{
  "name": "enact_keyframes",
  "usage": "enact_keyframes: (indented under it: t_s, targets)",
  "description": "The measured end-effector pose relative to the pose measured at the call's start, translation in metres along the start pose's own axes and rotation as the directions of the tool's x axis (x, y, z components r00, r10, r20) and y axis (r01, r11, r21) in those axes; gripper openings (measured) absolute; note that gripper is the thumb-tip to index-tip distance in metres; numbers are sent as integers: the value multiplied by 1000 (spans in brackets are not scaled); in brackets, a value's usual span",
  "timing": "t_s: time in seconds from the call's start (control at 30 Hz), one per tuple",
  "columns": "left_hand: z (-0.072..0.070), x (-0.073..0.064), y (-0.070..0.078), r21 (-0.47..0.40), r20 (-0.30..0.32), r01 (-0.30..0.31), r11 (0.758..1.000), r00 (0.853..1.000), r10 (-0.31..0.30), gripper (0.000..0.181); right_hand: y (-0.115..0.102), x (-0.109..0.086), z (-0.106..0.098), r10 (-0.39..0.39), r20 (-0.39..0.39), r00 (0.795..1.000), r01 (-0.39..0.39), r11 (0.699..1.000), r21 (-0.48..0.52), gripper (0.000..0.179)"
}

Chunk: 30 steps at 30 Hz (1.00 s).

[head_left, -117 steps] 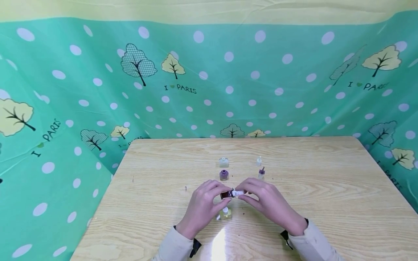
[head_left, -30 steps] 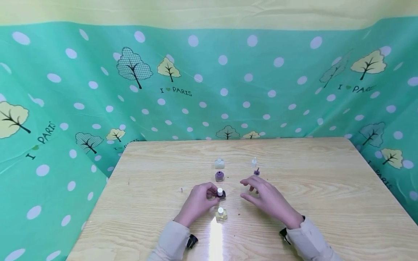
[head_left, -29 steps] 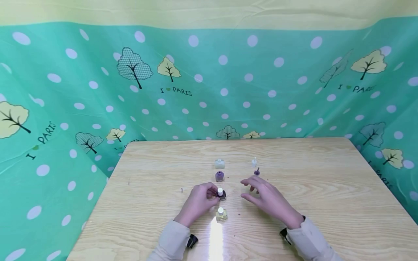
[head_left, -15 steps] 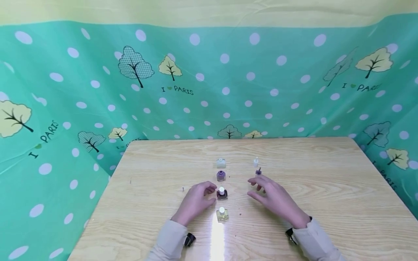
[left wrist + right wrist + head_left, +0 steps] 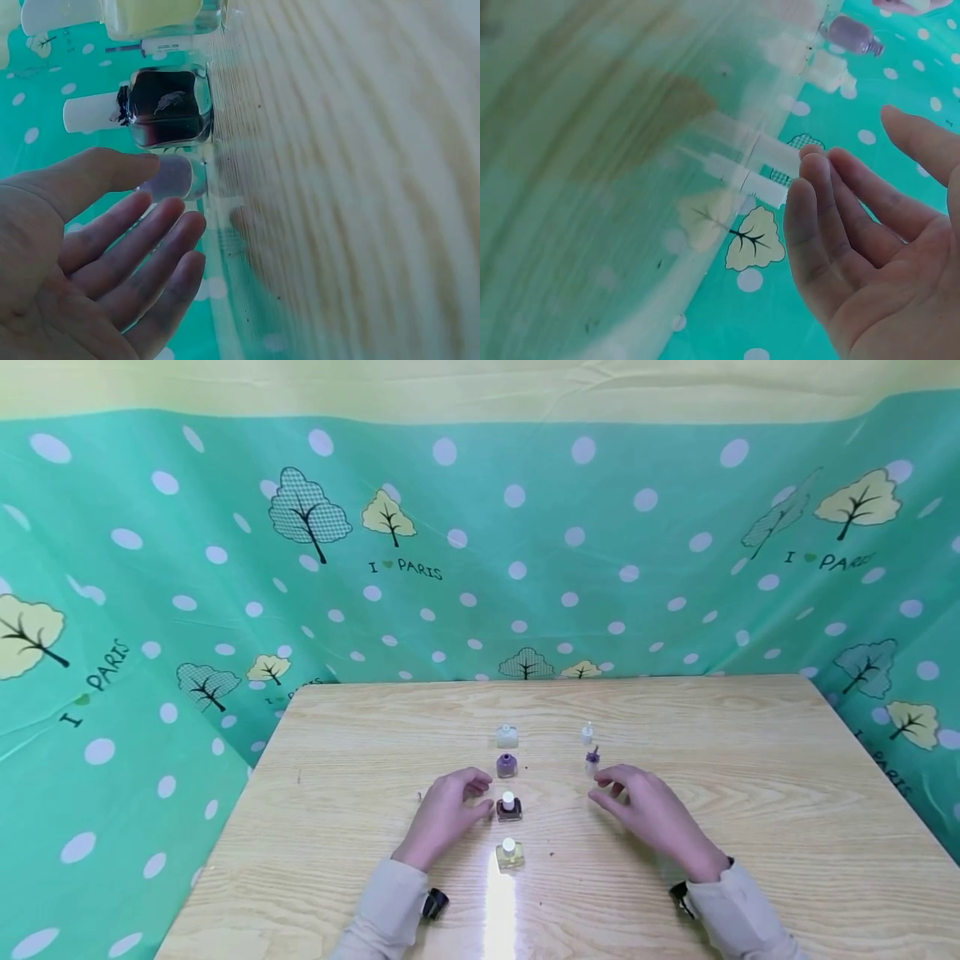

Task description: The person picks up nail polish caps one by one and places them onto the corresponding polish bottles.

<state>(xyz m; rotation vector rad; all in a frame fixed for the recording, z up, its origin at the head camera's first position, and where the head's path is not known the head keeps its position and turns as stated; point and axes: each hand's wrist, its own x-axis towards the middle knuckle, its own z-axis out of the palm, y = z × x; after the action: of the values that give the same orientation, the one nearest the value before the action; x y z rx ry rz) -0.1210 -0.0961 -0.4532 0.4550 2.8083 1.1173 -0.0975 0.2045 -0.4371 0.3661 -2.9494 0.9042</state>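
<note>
A dark red nail polish bottle [image 5: 509, 810] with a white cap stands upright on the table. My left hand [image 5: 447, 812] is just left of it, fingers loosely bent and holding nothing; in the left wrist view the thumb and fingers [image 5: 154, 232] lie apart from the dark bottle [image 5: 171, 106]. Nearer me stands a capped yellow nail polish bottle [image 5: 510, 856]. Farther back are an uncapped purple bottle [image 5: 507, 767] and an uncapped clear bottle [image 5: 507, 738]. My right hand [image 5: 651, 810] hovers, holding nothing, near a purple-tipped brush cap [image 5: 592, 762] standing brush up.
Behind that brush cap stands a white brush cap [image 5: 587, 734]. In the right wrist view two white caps [image 5: 763, 187] show beyond the fingertips. Small dark specks dot the wooden table [image 5: 337, 860]. A green patterned cloth [image 5: 450, 560] hangs along the back and sides.
Earlier both hands held the dark red bottle and its cap; it now stands capped on the table. My left hand has let go and drawn slightly left, while my right hand has moved right.
</note>
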Motion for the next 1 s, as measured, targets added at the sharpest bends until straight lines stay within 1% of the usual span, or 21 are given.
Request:
enact_keyframes:
  t_s: [0.2,0.4,0.6,0.7,0.83,1.0]
  targets:
    - [-1,5,-1,22,-25,-6,1000,1000,7,30,6,6,-6,23,3,1000,-23,1000,-6,28]
    - [0,11,-1,73,-55,1,997,998,3,34,14,12,-7,42,24,999,-43,999,27,30]
    - [1,18,-1,64,-51,12,998,999,-8,40,20,23,-11,63,59,996,-67,995,70,36]
    - [1,21,-1,57,-48,12,998,999,-9,40,20,28,-12,57,74,996,-63,994,89,37]
    - [1,25,0,40,-39,10,999,999,-8,41,19,34,-10,44,93,995,-55,991,119,35]
    - [2,30,0,44,-26,10,999,1000,-9,42,19,38,-4,42,114,993,-59,988,144,27]
